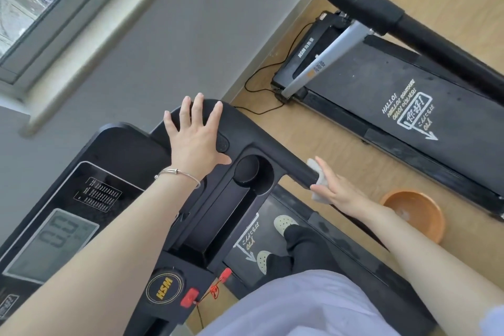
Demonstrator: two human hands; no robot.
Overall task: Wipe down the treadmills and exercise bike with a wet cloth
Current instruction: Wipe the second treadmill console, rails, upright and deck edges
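A crumpled white cloth [318, 195] is pressed against the handrail [286, 155] end of the near treadmill [131, 161]; a second treadmill [395, 95] stands alongside.

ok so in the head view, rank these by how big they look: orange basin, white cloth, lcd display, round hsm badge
1. lcd display, though it sits close to the camera
2. orange basin
3. round hsm badge and white cloth look alike; the right hand hides part of the cloth

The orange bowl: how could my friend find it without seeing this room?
Look at the strip of wooden floor between the near treadmill and the far treadmill. The bowl sits there, near the right hand. It is the only round orange thing.
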